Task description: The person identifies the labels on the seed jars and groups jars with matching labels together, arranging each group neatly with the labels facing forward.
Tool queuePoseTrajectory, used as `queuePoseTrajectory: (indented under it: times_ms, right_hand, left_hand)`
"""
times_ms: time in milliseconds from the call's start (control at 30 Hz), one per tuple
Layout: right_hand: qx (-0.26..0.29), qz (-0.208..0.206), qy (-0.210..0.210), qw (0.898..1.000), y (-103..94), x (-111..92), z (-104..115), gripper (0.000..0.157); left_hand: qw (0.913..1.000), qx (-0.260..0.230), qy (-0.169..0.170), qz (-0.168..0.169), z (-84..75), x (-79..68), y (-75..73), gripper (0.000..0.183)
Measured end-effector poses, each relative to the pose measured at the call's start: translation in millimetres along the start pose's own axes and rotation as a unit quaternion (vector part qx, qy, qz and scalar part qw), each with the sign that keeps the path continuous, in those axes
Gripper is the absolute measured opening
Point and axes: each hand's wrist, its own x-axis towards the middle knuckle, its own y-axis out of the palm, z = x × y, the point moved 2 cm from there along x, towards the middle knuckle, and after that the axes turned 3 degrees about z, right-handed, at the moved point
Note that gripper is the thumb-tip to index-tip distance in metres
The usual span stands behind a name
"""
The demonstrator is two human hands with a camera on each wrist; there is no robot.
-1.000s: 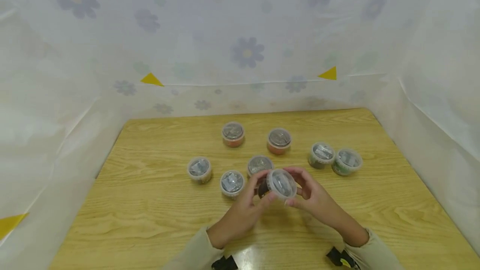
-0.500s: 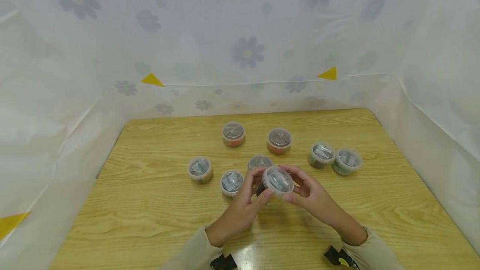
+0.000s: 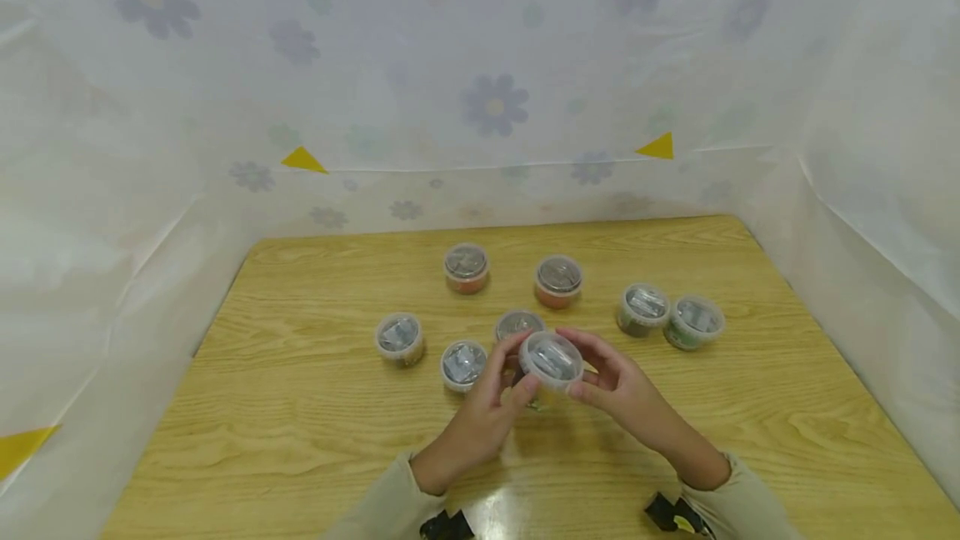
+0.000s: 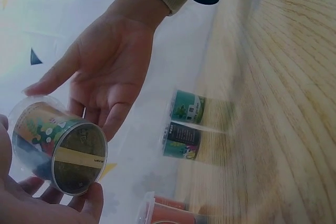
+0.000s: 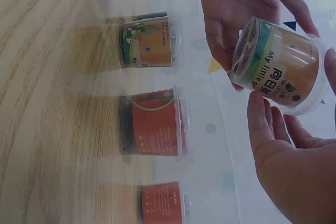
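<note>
Both hands hold a clear plastic plant-kit cup [image 3: 553, 357] above the table, tilted so its lid faces the head camera. It has an orange and green label with sunflower pictures and "My little g…" lettering, read in the right wrist view. My left hand [image 3: 480, 423] grips its left side, thumb near the lid rim. My right hand [image 3: 628, 398] holds the other side between thumb and fingertips. In the left wrist view the cup's base [image 4: 80, 158] shows a pale strip across dark contents. A similar lidded cup [image 3: 520, 322] stands right behind, partly hidden.
Two cups, one leftmost [image 3: 399, 338] and one beside the left hand [image 3: 464, 365], stand on the wooden table [image 3: 300, 440]. Red-labelled cups [image 3: 467, 269] [image 3: 558, 282] are at the back. A green-labelled pair [image 3: 643, 309] [image 3: 695, 323] sits right. Flowered white cloth [image 3: 420, 107] encloses the table.
The held cup has shifted slightly left and turned, with its lid facing more upward. Both hands keep hold of it; the cups on the table stay where they were.
</note>
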Motion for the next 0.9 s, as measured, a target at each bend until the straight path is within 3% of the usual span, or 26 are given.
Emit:
queuePoseTrajectory:
  times_ms: [300,500,900]
  right_hand:
    - [-0.013,-0.050,0.003,0.999,-1.5,-4.4,0.1,0.041]
    - [-0.006,-0.040,0.010,0.999,-0.1,-4.1,1.7,0.042]
    - [0.018,-0.009,-0.002,1.000,3.4,-1.1,-1.3,0.055]
  left_hand:
    - [0.9990,-0.041,-0.004,-0.016,-6.6,0.4,-1.1,0.047]
    - [0.9994,-0.031,0.002,-0.018,-5.8,0.2,-1.1,0.049]
    - [0.9985,-0.032,-0.041,-0.019,-4.1,-0.1,0.1,0.055]
